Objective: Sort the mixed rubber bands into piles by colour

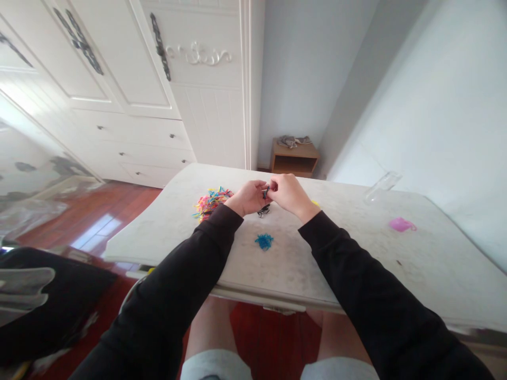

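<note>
My left hand (pixel 249 196) and my right hand (pixel 288 193) meet above the white table (pixel 348 248), fingers pinched together on a small black band (pixel 265 191) held between them. Just below the hands a little heap of black bands (pixel 263 211) lies on the table. A heap of mixed coloured bands (pixel 209 203), pink, yellow and blue, sits to the left of my left hand. A small cluster of blue bands (pixel 264 241) lies nearer me, between my forearms. A bit of yellow (pixel 315 202) shows behind my right wrist.
A clear plastic container (pixel 382 186) lies tipped at the table's far right, with a pink lid or piece (pixel 401 224) nearer. White wardrobe (pixel 130 95) and drawers stand left, a wooden nightstand (pixel 293 157) behind. A dark chair or bag (pixel 47 301) sits at my left.
</note>
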Tool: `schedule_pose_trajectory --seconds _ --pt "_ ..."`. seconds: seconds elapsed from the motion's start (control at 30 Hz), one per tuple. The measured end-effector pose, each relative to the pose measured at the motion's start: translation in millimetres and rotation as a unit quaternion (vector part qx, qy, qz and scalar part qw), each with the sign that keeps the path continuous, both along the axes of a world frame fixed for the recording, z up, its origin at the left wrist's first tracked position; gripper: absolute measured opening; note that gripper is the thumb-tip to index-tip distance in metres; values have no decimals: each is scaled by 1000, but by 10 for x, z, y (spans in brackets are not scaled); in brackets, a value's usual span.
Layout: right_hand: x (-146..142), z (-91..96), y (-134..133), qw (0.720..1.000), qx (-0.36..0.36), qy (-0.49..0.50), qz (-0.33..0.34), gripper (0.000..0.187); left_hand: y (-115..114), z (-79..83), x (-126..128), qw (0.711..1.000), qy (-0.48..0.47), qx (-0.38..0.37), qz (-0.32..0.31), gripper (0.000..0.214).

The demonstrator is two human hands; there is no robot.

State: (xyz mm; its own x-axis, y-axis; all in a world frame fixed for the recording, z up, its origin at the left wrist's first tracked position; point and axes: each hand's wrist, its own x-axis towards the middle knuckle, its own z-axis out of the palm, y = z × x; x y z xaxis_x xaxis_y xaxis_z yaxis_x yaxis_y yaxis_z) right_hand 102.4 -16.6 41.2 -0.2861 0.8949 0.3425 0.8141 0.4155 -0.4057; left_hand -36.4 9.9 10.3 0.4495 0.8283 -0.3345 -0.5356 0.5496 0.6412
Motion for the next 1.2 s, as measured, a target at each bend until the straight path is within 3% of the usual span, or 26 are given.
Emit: schedule_pose_trajectory --seconds 0.43,0.6,0.97,1.2 --pt "276 -58 31 992 -9 128 3 11 -63 48 2 990 104 93 -36 29" --pt "278 -109 8 992 -15 127 -5 12 -79 97 -5 990 106 86 -45 31" --pt "318 -108 -58 990 21 138 -12 9 -27 35 -78 972 189 137 -9 20" --pt "272 -216 -83 998 -21 59 10 15 32 89 -188 985 158 75 -3 27"
